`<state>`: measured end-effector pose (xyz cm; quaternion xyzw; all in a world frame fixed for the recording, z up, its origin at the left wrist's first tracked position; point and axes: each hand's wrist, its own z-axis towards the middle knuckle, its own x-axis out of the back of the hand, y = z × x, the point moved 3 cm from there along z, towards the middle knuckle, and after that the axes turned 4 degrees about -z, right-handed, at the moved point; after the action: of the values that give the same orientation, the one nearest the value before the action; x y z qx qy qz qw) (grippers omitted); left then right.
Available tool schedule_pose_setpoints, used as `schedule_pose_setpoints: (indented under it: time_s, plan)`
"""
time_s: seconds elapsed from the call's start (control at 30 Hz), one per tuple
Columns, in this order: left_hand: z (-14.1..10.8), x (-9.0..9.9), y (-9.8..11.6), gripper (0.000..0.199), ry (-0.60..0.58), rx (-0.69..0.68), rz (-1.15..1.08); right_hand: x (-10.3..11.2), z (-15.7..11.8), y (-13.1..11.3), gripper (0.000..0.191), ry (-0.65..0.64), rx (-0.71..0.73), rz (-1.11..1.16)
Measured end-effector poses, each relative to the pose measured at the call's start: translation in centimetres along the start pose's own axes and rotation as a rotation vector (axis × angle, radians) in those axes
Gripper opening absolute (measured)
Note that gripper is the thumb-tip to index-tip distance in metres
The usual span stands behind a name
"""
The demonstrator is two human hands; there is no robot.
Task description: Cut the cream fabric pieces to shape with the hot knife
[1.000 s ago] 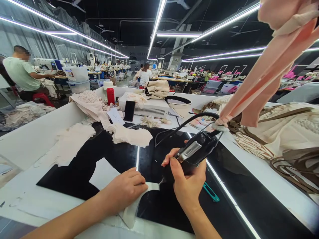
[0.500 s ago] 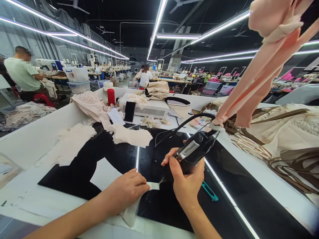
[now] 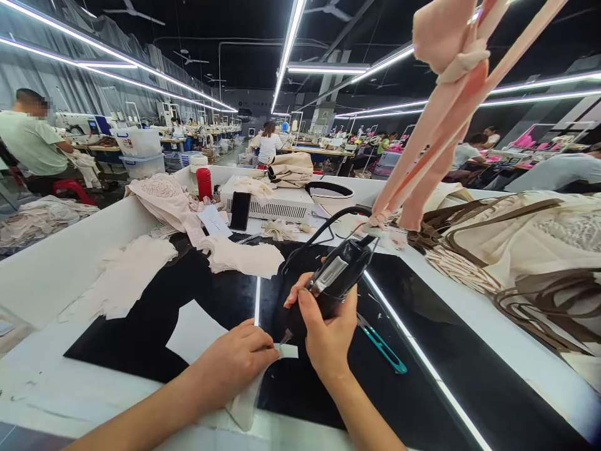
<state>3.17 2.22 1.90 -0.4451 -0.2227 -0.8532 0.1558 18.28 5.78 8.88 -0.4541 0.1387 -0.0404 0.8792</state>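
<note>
My left hand (image 3: 237, 357) presses its closed fingers onto a pale fabric strip (image 3: 244, 407), which hangs below the hand and sticks out past the fingertips. In my right hand (image 3: 333, 338) is a black corded power tool (image 3: 335, 275), gripped by its body. The tool's narrow metal tip reaches the strip close to my left fingertips. Pink cloth bands (image 3: 436, 138) are tied to the tool's top end and run upward. To the right of my right hand lie teal thread snips (image 3: 385, 347). A white flat piece (image 3: 192, 332) lies behind my left hand.
The black board (image 3: 300, 401) covers the white worktable. Stacked pale fabric pieces (image 3: 244, 255), a phone (image 3: 240, 211) and a red bottle (image 3: 203, 183) stand or lie toward the back. Brown-edged garments (image 3: 530, 244) pile up at right. A person (image 3: 32, 138) sits far left.
My right hand and the tool have moved left, and the tip has gone from the strip's far end to near my left fingers. My left hand is almost unmoved.
</note>
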Motion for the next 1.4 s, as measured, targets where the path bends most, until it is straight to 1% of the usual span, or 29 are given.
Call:
schedule_pose_setpoints:
  time_s: [0.43,0.57,0.73,0.83,1.0,1.13,1.4]
  plan:
    - [0.0,0.2,0.1,0.025,0.009,-0.009,0.001,-0.2,-0.2,-0.3,0.022,-0.007,0.023,-0.005]
    - [0.1,0.3,0.2,0.024,0.010,-0.006,-0.002,0.3,0.1,-0.3,0.020,-0.001,0.028,-0.021]
    - [0.0,0.1,0.1,0.025,-0.001,0.005,-0.003,1.2,0.3,-0.3,0.024,0.029,0.038,-0.005]
    - [-0.1,-0.1,0.0,0.024,-0.013,0.017,-0.005,1.3,0.3,-0.5,0.026,0.030,0.042,-0.005]
    - [-0.1,0.0,0.1,0.025,-0.001,0.000,-0.006,1.2,0.4,-0.7,0.020,0.022,0.047,-0.052]
    - [0.0,0.1,0.0,0.025,0.012,-0.007,-0.011,1.3,0.2,-0.7,0.022,0.031,0.016,0.006]
    - [-0.3,0.0,-0.3,0.027,-0.035,0.017,-0.035,0.6,-1.1,-0.8,0.024,-0.037,-0.004,0.070]
